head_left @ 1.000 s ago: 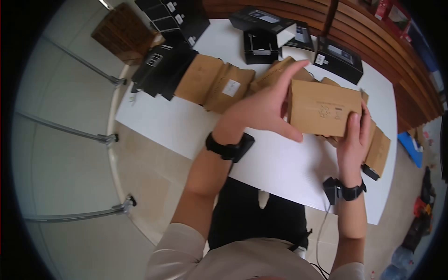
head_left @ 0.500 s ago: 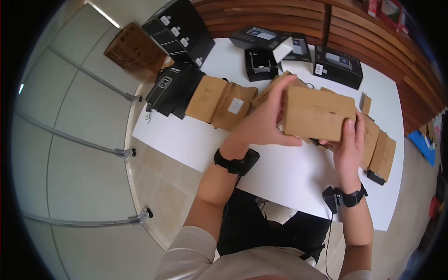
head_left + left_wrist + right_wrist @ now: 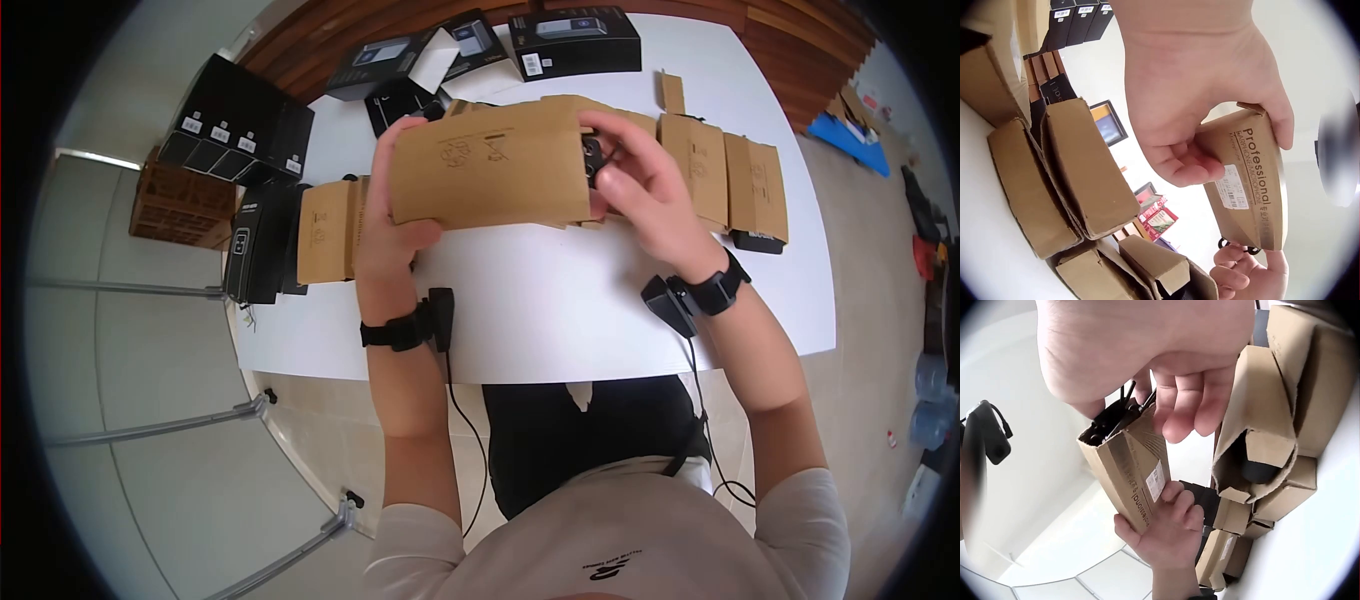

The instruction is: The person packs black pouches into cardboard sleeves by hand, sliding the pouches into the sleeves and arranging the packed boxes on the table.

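Note:
My left hand (image 3: 385, 225) grips a brown cardboard box (image 3: 490, 170) by its left end, thumb on the near side. In the left wrist view the box bears the print "Professional" and a white barcode label (image 3: 1234, 187). Its right end is open, with a black item with thin cables (image 3: 1116, 419) showing inside and poking out. At that opening, my right hand (image 3: 650, 200) pinches the black item between thumb and fingers. Most of the item is hidden in the box, which is held up over the white table (image 3: 540, 300).
Opened cardboard boxes (image 3: 695, 170) lie to the right and behind, another (image 3: 325, 230) to the left. Black printed boxes (image 3: 575, 45) stand along the back, and a black stack (image 3: 235, 125) at the left. A cable (image 3: 460, 400) trails from each wrist camera.
The held box has moved left in view and turned, showing its open right end. My right hand has gone from the box's side to the black item there. The head view has shifted.

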The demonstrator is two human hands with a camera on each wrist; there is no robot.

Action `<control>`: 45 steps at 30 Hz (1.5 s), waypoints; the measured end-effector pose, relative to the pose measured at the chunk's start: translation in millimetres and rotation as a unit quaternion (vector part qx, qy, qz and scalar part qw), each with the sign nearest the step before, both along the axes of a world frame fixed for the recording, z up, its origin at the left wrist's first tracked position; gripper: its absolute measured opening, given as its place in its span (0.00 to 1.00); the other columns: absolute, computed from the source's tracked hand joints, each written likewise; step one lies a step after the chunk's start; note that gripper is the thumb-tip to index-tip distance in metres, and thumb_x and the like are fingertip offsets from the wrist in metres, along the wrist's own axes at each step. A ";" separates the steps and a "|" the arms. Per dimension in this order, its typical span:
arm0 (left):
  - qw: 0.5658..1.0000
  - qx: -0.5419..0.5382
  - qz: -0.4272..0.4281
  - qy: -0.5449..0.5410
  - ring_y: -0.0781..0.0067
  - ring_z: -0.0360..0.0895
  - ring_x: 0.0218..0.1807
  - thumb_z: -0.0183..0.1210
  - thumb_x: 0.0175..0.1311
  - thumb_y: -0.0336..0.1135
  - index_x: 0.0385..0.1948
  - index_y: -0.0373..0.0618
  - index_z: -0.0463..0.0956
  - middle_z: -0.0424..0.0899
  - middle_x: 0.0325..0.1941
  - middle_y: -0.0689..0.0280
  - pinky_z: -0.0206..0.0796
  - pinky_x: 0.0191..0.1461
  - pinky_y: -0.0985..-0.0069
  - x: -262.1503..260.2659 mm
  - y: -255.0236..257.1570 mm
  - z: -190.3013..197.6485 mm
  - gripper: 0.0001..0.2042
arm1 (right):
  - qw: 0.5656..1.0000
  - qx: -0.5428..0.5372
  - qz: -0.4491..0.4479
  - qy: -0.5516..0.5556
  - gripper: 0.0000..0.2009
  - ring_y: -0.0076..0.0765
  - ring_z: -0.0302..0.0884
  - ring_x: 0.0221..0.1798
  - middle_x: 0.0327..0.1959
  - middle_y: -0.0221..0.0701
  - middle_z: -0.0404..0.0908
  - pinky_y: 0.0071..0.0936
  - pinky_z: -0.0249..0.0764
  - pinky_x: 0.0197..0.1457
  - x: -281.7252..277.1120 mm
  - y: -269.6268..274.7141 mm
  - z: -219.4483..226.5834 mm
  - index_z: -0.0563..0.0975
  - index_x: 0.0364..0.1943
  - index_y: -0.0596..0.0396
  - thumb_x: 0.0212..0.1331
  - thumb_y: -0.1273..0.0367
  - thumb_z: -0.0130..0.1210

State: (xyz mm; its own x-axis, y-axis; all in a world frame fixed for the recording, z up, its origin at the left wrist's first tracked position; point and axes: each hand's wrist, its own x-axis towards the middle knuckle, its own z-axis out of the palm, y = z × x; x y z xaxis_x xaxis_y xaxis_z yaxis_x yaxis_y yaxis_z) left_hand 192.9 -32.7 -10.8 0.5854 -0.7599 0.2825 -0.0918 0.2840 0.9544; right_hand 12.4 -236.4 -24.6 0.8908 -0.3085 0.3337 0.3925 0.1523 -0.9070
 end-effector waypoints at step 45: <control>0.996 -0.002 0.000 -0.084 0.70 0.67 0.65 0.73 0.43 0.59 0.68 0.38 0.56 0.68 0.63 0.62 0.60 0.67 0.71 3.4 -0.6 -3.8 0.52 | 0.996 -0.007 -0.020 0.091 0.16 0.18 0.76 0.27 0.36 0.28 0.79 0.17 0.73 0.27 4.0 -11.1 2.2 0.73 0.55 0.58 0.67 0.68 0.53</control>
State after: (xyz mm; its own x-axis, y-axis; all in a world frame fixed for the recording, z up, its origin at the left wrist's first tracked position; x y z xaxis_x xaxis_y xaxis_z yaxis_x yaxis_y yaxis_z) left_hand 196.3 -33.2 -14.6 0.5303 -0.7586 0.3785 -0.2497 0.2869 0.9248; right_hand 16.4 -247.5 -22.4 0.9244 -0.3406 0.1717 0.2261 0.1269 -0.9658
